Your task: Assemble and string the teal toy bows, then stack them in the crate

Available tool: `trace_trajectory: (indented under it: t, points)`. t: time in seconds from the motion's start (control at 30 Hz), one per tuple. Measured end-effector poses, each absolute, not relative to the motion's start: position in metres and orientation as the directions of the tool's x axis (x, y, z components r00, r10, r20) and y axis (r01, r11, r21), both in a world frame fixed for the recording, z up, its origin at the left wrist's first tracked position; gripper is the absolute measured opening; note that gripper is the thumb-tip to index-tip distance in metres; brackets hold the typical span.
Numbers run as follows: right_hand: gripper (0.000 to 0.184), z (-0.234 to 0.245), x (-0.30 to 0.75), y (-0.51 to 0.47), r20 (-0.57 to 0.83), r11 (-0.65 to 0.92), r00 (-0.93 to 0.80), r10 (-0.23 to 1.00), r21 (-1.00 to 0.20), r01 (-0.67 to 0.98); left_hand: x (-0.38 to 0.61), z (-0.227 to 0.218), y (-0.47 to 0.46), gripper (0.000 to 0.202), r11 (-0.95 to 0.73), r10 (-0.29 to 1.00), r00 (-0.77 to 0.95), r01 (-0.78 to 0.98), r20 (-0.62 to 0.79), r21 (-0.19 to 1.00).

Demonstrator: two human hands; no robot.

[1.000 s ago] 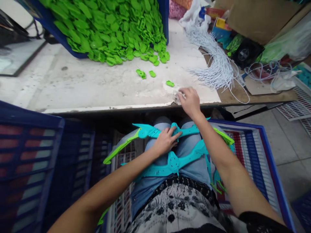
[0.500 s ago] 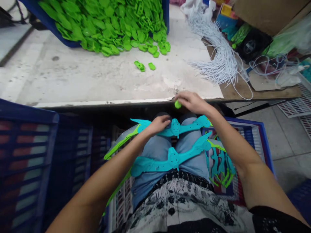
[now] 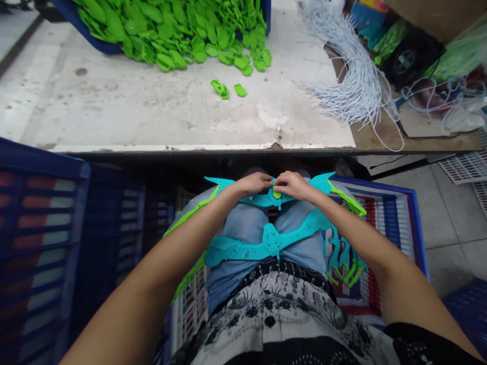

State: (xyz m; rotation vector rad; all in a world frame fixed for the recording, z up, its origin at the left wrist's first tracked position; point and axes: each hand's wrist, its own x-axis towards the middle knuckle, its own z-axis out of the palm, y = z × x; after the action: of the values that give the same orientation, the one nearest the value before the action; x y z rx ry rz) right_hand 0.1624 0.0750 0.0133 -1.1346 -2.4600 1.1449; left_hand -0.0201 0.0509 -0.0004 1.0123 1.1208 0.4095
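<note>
Two turquoise plastic toy bows with green limbs lie across my thighs. On the far toy bow [image 3: 262, 200], my left hand [image 3: 254, 183] grips the part just left of the centre, its fingers curled. My right hand [image 3: 296, 184] pinches a small green plastic piece [image 3: 277, 192] against the raised middle of that bow. Both sets of fingertips nearly meet there, and they hide part of the contact. Closer to my waist rests the near toy bow [image 3: 247, 249], touched by neither hand.
A blue bin [image 3: 102, 45] heaped with green pieces [image 3: 182, 30] stands on the white worktable [image 3: 152, 116]. Two loose green pieces [image 3: 228, 90] lie before it. White cords [image 3: 353, 86] hang at the right. Blue crates [image 3: 38, 243] flank me; the right crate [image 3: 413, 223] holds turquoise-green parts.
My right hand has come down from the table edge with the green piece to the far bow's middle. My left hand has shifted slightly along that bow toward it.
</note>
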Motion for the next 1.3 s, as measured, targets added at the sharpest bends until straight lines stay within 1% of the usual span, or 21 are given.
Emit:
trace_trajectory:
  t: [0.07,0.13,0.2,0.27,0.33,0.43,0.5,0.63,0.77,0.83,0.97,1.13,1.2,1.27,1.3]
  points:
    - [0.006,0.008,0.163,0.07,-0.06,0.466,-0.674,0.736,-0.677,0.57,-0.022,0.0,0.051,0.023,0.522,0.712,0.438,0.192,-0.548,0.831]
    - [0.007,0.004,0.164,0.064,-0.023,0.492,-0.649,0.761,-0.631,0.599,-0.022,0.001,0.051,0.026,0.522,0.701,0.454,0.198,-0.55,0.83]
    - [0.014,0.001,0.166,0.058,-0.026,0.475,-0.605,0.796,-0.593,0.65,-0.022,0.003,0.051,0.03,0.503,0.7,0.459,0.227,-0.547,0.834]
    - [0.026,-0.001,0.168,0.052,-0.061,0.421,-0.553,0.831,-0.58,0.697,-0.02,0.004,0.051,0.037,0.466,0.717,0.439,0.275,-0.541,0.841]
    - [0.034,-0.004,0.17,0.05,-0.121,0.355,-0.522,0.845,-0.603,0.714,-0.017,0.004,0.05,0.044,0.431,0.738,0.413,0.318,-0.533,0.844]
    - [0.039,-0.007,0.174,0.051,-0.188,0.29,-0.537,0.822,-0.673,0.68,-0.015,0.002,0.049,0.049,0.381,0.761,0.408,0.348,-0.504,0.857]
    - [0.043,-0.007,0.176,0.054,-0.195,0.285,-0.566,0.801,-0.707,0.647,-0.015,0.0,0.049,0.048,0.345,0.774,0.414,0.358,-0.479,0.867]
    - [0.052,-0.007,0.18,0.059,-0.224,0.301,-0.627,0.746,-0.727,0.618,-0.017,-0.007,0.05,0.042,0.292,0.787,0.416,0.401,-0.456,0.869]
    - [0.068,-0.01,0.18,0.064,-0.253,0.239,-0.644,0.722,-0.782,0.576,-0.017,-0.01,0.05,0.038,0.251,0.809,0.403,0.422,-0.429,0.871]
    - [0.073,-0.012,0.177,0.068,-0.27,0.202,-0.636,0.723,-0.798,0.568,-0.015,-0.009,0.049,0.038,0.256,0.813,0.394,0.419,-0.428,0.871]
    - [0.074,-0.015,0.171,0.074,-0.34,0.143,-0.609,0.717,-0.783,0.606,-0.01,-0.005,0.049,0.033,0.305,0.813,0.348,0.427,-0.467,0.851]
    - [0.071,-0.021,0.169,0.078,-0.357,0.069,-0.56,0.748,-0.797,0.601,-0.005,-0.008,0.053,0.024,0.451,0.784,0.24,0.413,-0.572,0.791]
    - [0.07,-0.021,0.171,0.078,-0.368,0.054,-0.567,0.737,-0.804,0.592,-0.004,-0.007,0.055,0.02,0.409,0.798,0.239,0.458,-0.553,0.789]
    - [0.07,-0.014,0.173,0.076,-0.359,0.095,-0.572,0.737,-0.783,0.614,-0.003,-0.001,0.052,0.02,0.293,0.855,0.234,0.519,-0.463,0.803]
    - [0.068,-0.006,0.173,0.075,-0.34,0.144,-0.57,0.748,-0.755,0.64,-0.003,0.004,0.048,0.022,0.231,0.89,0.216,0.543,-0.401,0.807]
